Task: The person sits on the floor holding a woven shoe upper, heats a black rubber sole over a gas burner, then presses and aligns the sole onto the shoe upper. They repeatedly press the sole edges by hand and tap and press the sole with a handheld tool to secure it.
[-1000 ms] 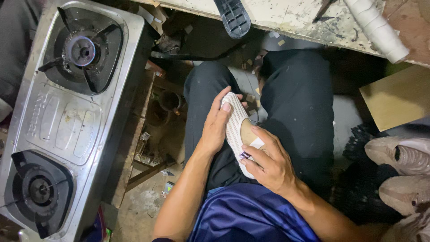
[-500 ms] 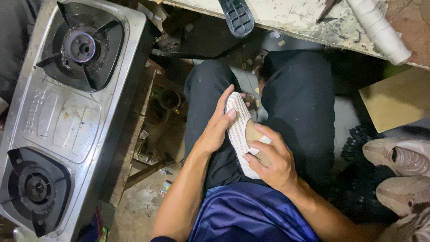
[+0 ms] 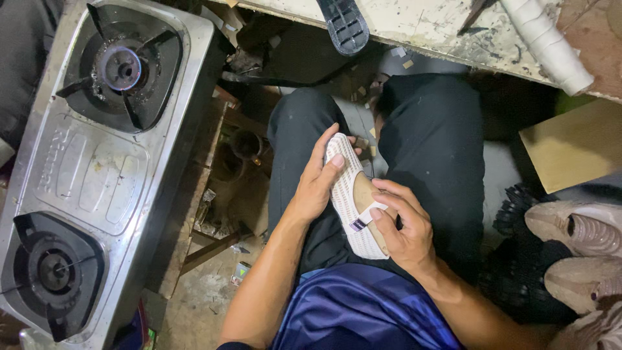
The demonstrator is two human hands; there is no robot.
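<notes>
Gripped from both sides, the white knitted shoe upper [image 3: 346, 194] lies on the person's black-trousered lap, just right of the steel two-burner stove [image 3: 97, 162], left hand [image 3: 317, 185] wrapped along its edge, right hand [image 3: 402, 227] pinching its purple-tabbed opening.

Premises appear to be a cramped home shoemaking workshop — a two-burner gas stove [image 3: 97, 168] beside a paint-stained workbench [image 3: 447, 32], finished pale shoes [image 3: 576, 253] stacked nearby, debris-strewn floor [image 3: 207, 291].
</notes>
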